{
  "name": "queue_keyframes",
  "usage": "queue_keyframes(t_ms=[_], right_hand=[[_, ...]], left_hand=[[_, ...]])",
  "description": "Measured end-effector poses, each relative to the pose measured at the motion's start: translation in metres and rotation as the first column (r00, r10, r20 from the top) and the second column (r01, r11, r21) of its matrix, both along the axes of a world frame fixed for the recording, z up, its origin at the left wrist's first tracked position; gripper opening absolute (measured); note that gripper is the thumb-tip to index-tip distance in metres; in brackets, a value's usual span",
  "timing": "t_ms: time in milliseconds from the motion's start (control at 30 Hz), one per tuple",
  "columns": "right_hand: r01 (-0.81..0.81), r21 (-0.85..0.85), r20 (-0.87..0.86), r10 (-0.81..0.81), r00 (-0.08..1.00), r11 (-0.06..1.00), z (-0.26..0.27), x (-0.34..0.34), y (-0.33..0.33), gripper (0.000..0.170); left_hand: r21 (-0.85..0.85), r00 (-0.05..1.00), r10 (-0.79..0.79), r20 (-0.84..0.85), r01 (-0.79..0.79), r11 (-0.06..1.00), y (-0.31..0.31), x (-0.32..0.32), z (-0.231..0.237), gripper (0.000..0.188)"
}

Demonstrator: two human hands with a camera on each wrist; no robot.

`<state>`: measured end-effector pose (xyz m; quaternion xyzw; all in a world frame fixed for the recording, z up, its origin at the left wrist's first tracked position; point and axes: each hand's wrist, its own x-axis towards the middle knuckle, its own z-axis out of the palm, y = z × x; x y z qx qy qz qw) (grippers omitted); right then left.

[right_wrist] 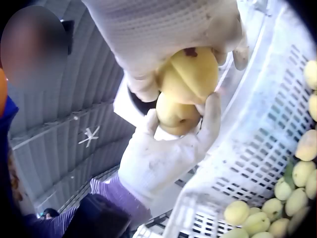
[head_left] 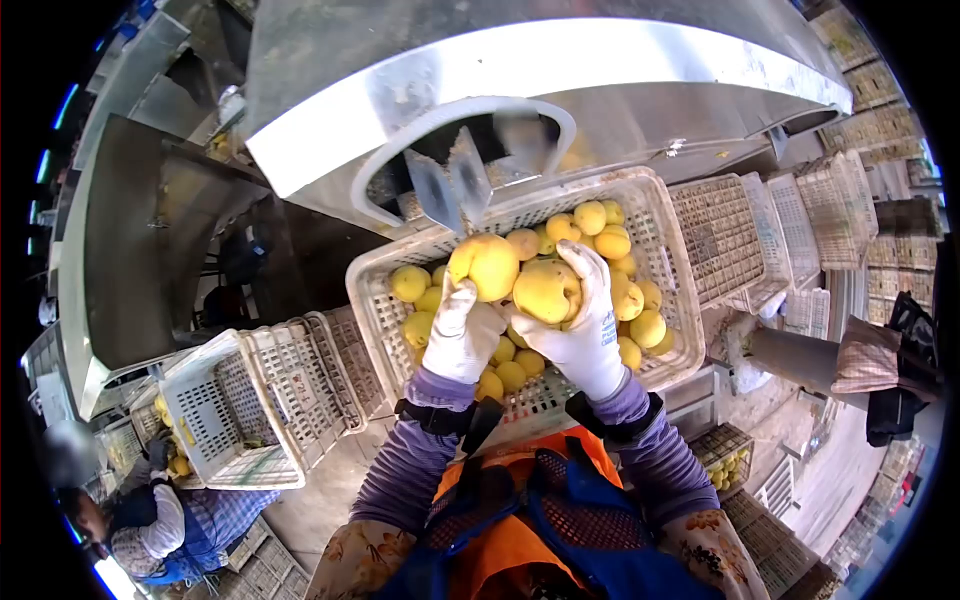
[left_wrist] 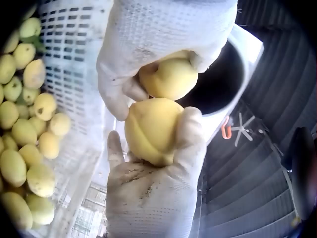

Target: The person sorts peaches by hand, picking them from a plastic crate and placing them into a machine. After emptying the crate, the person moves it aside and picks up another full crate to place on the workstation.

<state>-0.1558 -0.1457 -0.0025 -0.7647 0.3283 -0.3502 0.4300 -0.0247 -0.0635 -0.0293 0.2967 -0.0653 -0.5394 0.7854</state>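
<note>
Both hands wear white gloves and are raised over a plastic crate (head_left: 372,290) of yellow peaches. My left hand (head_left: 466,335) grips one smooth yellow peach (head_left: 486,268), thumb along its near side. Beside it, my right hand (head_left: 590,335) holds another peach (head_left: 545,290), with fingers around its right side. This second peach (right_wrist: 190,74) has a clear seam and a reddish-brown mark in the right wrist view. The two held peaches are close together. Loose peaches (head_left: 510,376) lie in the crate below, partly hidden by the hands.
A metal machine (head_left: 650,60) with a round opening (head_left: 375,190) stands just beyond the crate. Stacked crates (head_left: 715,235) are at the right, more crates (head_left: 225,400) at the left. Another person (head_left: 165,530) is at the lower left. A covered post (head_left: 800,360) juts in at the right.
</note>
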Motion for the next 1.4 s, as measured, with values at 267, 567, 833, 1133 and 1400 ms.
queue_keyframes(t_ms=[267,567,833,1133,1400], right_hand=[[0.039,-0.301,0.011,-0.037,0.999,0.953,0.022,0.105,-0.019,0.082],[0.037,-0.483,-0.249,-0.178,0.952,0.875,-0.020,0.167,-0.050,0.083],[-0.323,-0.093,0.032,0.327,0.944,0.942,0.024,0.102,0.004,0.096],[0.013,-0.536,-0.121,-0.092,0.988,0.844,-0.009,0.174,-0.071,0.070],[0.100,-0.032,-0.411,-0.104,0.906,0.995,-0.100,0.045,-0.053,0.029]], left_hand=[[0.075,0.940,0.227,0.254,-0.253,0.964,0.043,0.048,0.041,0.058],[0.136,0.835,0.225,0.503,-0.334,0.933,0.047,0.053,0.033,0.075],[-0.154,-0.220,0.024,0.975,-0.593,0.790,0.018,0.052,0.012,0.070],[0.353,0.099,-0.411,0.906,-0.713,0.605,0.018,0.034,-0.036,0.103],[0.873,0.240,-0.926,0.290,-0.463,0.154,-0.033,0.042,-0.148,0.082]])
